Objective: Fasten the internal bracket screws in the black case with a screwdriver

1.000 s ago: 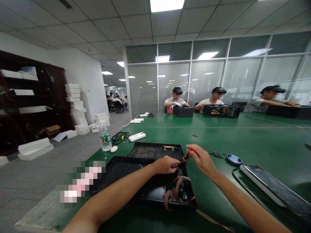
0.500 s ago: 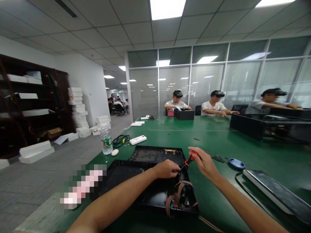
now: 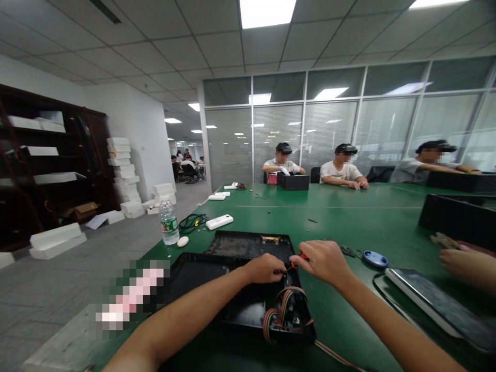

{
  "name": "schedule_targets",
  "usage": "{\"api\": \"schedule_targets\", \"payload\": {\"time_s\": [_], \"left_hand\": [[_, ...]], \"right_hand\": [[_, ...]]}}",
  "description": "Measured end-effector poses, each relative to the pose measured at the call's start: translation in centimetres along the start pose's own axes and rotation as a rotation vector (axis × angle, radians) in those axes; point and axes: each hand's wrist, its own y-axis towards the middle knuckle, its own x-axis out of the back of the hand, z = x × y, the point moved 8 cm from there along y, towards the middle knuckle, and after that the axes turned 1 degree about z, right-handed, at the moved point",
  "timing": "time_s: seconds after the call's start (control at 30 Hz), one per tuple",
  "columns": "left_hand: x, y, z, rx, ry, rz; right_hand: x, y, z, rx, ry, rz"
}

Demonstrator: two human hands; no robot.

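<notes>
An orange-red handled screwdriver [image 3: 303,256] is in my right hand [image 3: 323,261], whose fingers wrap round the handle. Its shaft slants down to the left, toward the upper right part of an open black case [image 3: 240,310]. My left hand [image 3: 266,268] is closed with its fingertips together close to the screwdriver's tip; what they pinch is hidden. A bundle of striped ribbon cable [image 3: 284,307] loops at the right end of the case, below both hands. Behind it lies a second black panel [image 3: 248,245] with a brass-coloured strip.
A water bottle [image 3: 169,222], a white device [image 3: 219,222] and black cable [image 3: 189,223] lie at the left. On the right are a blue round dish [image 3: 375,259], a large flat device [image 3: 434,299] and another person's hand [image 3: 465,266]. Co-workers sit opposite.
My right hand has tipped lower over the screwdriver handle, covering more of it; my left hand stays put. The large black case at the right moved rightward, and another person's hand has appeared there.
</notes>
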Motion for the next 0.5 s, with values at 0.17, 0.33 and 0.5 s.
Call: {"api": "schedule_targets", "payload": {"time_s": [0.17,0.33,0.5], "left_hand": [[0.0,-0.2,0.0,0.003,0.014,-0.018],[0.5,-0.4,0.0,0.010,0.002,-0.054],[0.5,-0.2,-0.1,0.031,-0.004,-0.052]], "right_hand": [[1.4,1.3,1.5,-0.030,-0.110,0.202],[0.5,0.7,0.0,-0.155,-0.255,0.359],[-1.6,0.0,0.6,-0.048,-0.046,0.414]]}}
